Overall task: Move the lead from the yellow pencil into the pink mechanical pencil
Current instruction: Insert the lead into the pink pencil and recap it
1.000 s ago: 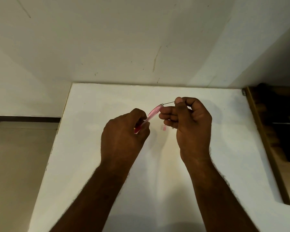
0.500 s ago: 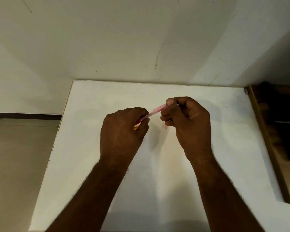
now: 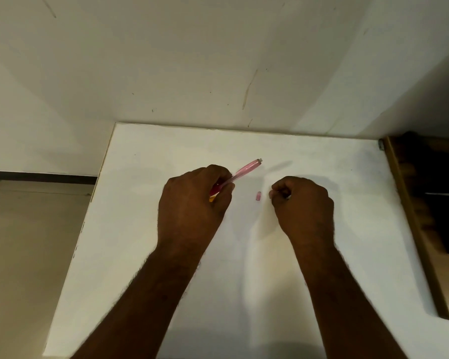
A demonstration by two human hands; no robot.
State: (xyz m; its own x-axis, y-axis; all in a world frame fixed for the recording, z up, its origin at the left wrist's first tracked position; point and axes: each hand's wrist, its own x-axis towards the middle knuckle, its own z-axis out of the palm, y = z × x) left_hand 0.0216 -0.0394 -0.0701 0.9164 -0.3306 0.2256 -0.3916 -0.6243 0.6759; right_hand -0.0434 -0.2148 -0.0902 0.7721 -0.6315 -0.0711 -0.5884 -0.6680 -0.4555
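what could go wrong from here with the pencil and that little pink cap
The cap lies loose on the table between the hands; the right hand, curled beside it, could knock it away. The pink pencil sticks out uncapped from the left hand; tipping it might spill lead. The same grip hides a yellow pencil, which could slip.

The bench [image 3: 145, 229] stands against the wall [image 3: 218, 60] behind it; the floor [image 3: 24, 255] lies to its left, a shelf unit [image 3: 425, 203] to its right; the left hand [image 3: 192, 203] is over the middle of the bench, the right hand [image 3: 305, 203] to its right, the two apart; the mechanical pencil [image 3: 244, 171] sticks out of the left hand, slanting away and to the right, above the bench; a second pencil [image 3: 212, 199] shows just below it in the same fist; a small cap [image 3: 258, 196] lies on the bench between the hands, nearer the right hand's fingers [image 3: 276, 190].
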